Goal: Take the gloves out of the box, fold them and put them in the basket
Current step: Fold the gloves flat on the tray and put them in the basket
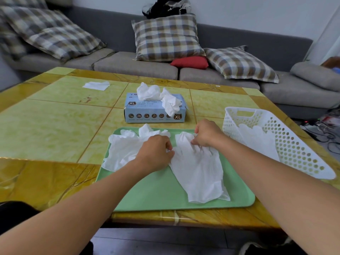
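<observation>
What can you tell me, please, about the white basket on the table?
The white basket is a rectangular plastic one, its walls pierced with rows of round holes and a slot handle cut into its far end. It sits on the yellow table just right of the green tray, looking tilted in this wide-angle view. Inside lie white gloves; how they are folded cannot be told. Neither hand touches it.

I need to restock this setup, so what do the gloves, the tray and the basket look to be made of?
Glove: thin white film, probably nitrile or latex; it wrinkles and is slightly see-through at the cuff.
Tray: smooth matte green, apparently moulded plastic, with a rounded raised rim.
Basket: rigid white plastic by the look of it, walls punched with round holes and a cut-out handle.
</observation>
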The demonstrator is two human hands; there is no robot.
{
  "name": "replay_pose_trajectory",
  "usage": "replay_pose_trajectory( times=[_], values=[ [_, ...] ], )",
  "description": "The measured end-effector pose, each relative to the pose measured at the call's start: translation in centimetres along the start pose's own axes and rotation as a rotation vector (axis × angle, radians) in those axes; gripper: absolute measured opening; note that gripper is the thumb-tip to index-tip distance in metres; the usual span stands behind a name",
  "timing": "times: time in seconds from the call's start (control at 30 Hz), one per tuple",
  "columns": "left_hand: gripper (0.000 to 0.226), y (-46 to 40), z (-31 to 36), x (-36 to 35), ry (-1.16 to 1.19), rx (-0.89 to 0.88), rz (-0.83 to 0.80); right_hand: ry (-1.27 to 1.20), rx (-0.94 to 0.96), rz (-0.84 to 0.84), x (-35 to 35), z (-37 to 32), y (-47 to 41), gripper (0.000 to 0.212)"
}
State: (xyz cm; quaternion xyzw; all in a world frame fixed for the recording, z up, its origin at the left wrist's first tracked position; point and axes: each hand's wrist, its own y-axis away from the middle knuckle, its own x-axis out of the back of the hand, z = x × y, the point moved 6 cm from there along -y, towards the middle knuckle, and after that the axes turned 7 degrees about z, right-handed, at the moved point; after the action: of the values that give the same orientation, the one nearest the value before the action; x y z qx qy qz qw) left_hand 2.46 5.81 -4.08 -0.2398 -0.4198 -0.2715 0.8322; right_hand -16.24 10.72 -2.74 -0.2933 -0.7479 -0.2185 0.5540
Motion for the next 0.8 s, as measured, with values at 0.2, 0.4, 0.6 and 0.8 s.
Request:
replay_pose_trajectory(
  times=[0.2,0.4,0.6,0.8],
  values=[
    [0.008,0.3,0.0,0.8,0.03,0.028,0.008,-0.138,0.02,0.112,0.3,-0.3,-0.2,0.003],
    [0.014,0.4,0.0,1.3,-0.029,0.079,-0.015,-0.206,0.12,0.113,0.5,-1.2,0.0,0.017],
    [0.064,1.2,1.9,1.3,-0.188,-0.115,0.075,0.157,0.019,-0.008,2.6,-0.2,-1.1,0.027],
    [0.085,3.3,4.4,-2.4,-0.366,-0.514,-0.186,0.093,-0.028,-0.05,1.4,0.8,-1.3,0.028]
  ],
)
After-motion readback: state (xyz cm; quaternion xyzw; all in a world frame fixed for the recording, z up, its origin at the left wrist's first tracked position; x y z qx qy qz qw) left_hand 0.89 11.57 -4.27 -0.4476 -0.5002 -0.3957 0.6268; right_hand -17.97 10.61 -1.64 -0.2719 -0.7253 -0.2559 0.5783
